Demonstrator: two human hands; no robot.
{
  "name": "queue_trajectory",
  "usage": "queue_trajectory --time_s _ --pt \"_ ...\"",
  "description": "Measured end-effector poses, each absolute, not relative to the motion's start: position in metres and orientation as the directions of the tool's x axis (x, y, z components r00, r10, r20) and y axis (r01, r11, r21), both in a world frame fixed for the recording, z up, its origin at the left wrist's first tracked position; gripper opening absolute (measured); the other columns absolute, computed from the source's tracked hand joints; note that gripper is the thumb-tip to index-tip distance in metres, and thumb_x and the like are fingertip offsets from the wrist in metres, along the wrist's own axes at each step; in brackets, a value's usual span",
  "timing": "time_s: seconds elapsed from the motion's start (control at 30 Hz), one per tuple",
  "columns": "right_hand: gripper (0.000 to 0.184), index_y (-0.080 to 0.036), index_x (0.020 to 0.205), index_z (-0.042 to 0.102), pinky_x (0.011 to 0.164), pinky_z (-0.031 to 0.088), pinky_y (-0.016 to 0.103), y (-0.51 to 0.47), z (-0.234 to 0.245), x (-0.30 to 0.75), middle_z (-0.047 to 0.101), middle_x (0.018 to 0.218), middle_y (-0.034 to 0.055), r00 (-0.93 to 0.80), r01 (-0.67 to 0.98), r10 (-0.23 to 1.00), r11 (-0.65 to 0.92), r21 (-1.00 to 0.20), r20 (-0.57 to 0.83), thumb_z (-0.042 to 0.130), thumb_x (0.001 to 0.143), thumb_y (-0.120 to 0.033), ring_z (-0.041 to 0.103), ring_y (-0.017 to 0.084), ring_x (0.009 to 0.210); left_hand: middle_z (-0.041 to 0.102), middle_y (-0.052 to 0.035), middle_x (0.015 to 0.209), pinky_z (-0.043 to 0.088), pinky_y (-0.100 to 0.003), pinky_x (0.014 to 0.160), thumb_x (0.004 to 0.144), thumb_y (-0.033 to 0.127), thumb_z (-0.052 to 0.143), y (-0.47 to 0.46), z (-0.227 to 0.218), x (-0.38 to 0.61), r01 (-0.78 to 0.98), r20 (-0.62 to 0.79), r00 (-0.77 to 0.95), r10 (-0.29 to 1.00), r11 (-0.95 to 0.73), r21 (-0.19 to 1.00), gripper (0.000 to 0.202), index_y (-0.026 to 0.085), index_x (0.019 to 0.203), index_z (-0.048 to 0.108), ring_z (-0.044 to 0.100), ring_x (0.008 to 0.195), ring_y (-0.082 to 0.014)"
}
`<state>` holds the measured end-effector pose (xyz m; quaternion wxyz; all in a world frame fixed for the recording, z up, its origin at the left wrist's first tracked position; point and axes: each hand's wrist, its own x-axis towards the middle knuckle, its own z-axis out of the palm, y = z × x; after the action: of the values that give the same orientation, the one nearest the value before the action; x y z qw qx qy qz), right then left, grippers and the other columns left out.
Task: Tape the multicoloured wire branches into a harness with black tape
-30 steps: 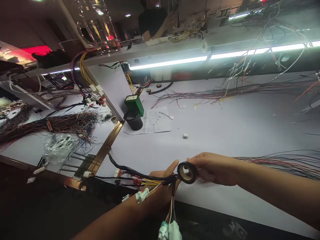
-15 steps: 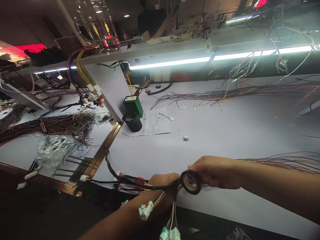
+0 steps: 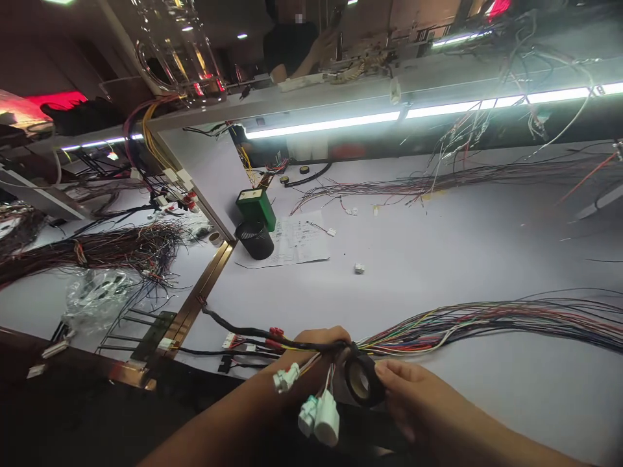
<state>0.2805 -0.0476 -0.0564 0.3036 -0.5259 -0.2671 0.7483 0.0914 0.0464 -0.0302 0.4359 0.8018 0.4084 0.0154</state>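
My left hand (image 3: 325,342) is closed around a wire harness (image 3: 302,346), at the spot where its black-taped trunk meets loose coloured wires (image 3: 438,331) running off to the right. A roll of black electrical tape (image 3: 357,381) is pinched in my right hand (image 3: 406,392), just below and right of the left hand, close against the harness. White connectors (image 3: 327,418) dangle on short wires below my left hand. Red connectors (image 3: 276,336) and a black connector (image 3: 224,363) lie along the branches on the left. Some fingers of both hands are hidden.
A black mesh cup (image 3: 256,241) and a green box (image 3: 257,209) stand on a printed sheet (image 3: 304,243). One small white connector (image 3: 359,268) lies mid-table. Wire bundles (image 3: 379,188) stretch along the back, beneath a lit tube (image 3: 331,123). A person (image 3: 292,42) shows beyond the shelf.
My right hand and the tape roll have swung down from beside the harness to below it. The loose wires on the right now show more fully. My left hand keeps its hold.
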Motion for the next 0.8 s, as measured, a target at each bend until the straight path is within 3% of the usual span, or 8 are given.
queue_trajectory --time_s 0.1,0.3,0.5,0.57,0.63,0.7,0.8 --pt "0.055 -0.020 0.084 0.053 0.045 0.020 0.022 -0.057 -0.066 0.268 0.036 0.053 -0.0064 -0.232 -0.315 0.779 -0.627 -0.712 -0.583 0.058 0.074 -0.074 0.027 0.008 0.045 0.059 -0.0005 0.080 0.041 -0.027 0.068 0.089 0.039 0.045 0.053 -0.020 0.090 0.600 -0.357 0.658 0.662 -0.175 0.781 0.023 0.023 0.099 0.057 0.055 0.075 -0.0172" --pt "0.049 -0.018 0.092 0.056 0.044 0.021 0.021 -0.060 -0.072 0.263 0.041 0.055 -0.0067 -0.221 -0.373 0.827 -0.562 -0.739 -0.517 0.058 0.081 -0.066 0.030 0.006 0.043 0.047 0.0044 0.064 0.033 -0.023 0.054 0.084 0.038 0.051 0.065 -0.008 0.099 0.572 -0.570 0.644 0.510 0.172 0.802 0.022 0.020 0.096 0.054 0.041 0.055 -0.0112" --pt "0.057 -0.018 0.109 0.054 0.047 0.031 0.022 -0.068 -0.081 0.256 0.051 0.060 -0.0039 -0.164 -0.290 0.846 -0.534 -0.795 -0.508 0.053 0.082 -0.068 0.041 0.010 0.046 0.052 0.0015 0.076 0.035 -0.021 0.057 0.078 0.043 0.061 0.059 -0.008 0.103 0.545 -0.502 0.626 0.597 0.125 0.829 0.028 0.019 0.093 0.058 0.045 0.066 -0.0115" --pt "0.053 -0.019 0.113 0.054 0.050 0.036 0.024 -0.071 -0.078 0.260 0.051 0.059 -0.0037 -0.187 -0.201 0.840 -0.540 -0.817 -0.509 0.048 0.087 -0.064 0.047 0.013 0.049 0.052 0.0023 0.077 0.036 -0.022 0.057 0.078 0.041 0.062 0.056 -0.006 0.104 0.581 -0.524 0.592 0.613 0.126 0.804 0.026 0.020 0.093 0.056 0.045 0.067 -0.0116" --pt "0.042 -0.021 0.113 0.056 0.057 0.042 0.029 -0.072 -0.069 0.271 0.057 0.068 0.0001 -0.185 -0.002 0.883 -0.440 -0.898 -0.432 0.046 0.090 -0.055 0.055 0.017 0.059 0.050 0.0032 0.074 0.037 -0.022 0.058 0.079 0.036 0.059 0.054 -0.001 0.105 0.632 -0.569 0.558 0.604 0.134 0.763 0.021 0.021 0.093 0.054 0.045 0.066 -0.0119" --pt "0.031 -0.024 0.110 0.060 0.066 0.046 0.032 -0.066 -0.056 0.286 0.063 0.082 0.0042 -0.178 0.277 0.949 -0.204 -0.939 -0.259 0.047 0.092 -0.046 0.059 0.020 0.073 0.051 0.0030 0.075 0.039 -0.024 0.061 0.081 0.035 0.056 0.052 0.006 0.107 0.658 -0.575 0.559 0.598 0.102 0.746 0.018 0.021 0.093 0.054 0.048 0.069 -0.0131" --pt "0.022 -0.029 0.110 0.060 0.078 0.045 0.035 -0.045 -0.038 0.304 0.064 0.099 0.0052 -0.229 0.567 0.973 0.170 -0.806 0.044 0.049 0.092 -0.034 0.059 0.022 0.089 0.055 0.0021 0.078 0.041 -0.025 0.068 0.081 0.033 0.056 0.049 0.013 0.108 0.645 -0.537 0.624 0.568 0.013 0.764 0.018 0.021 0.094 0.055 0.053 0.076 -0.0152"
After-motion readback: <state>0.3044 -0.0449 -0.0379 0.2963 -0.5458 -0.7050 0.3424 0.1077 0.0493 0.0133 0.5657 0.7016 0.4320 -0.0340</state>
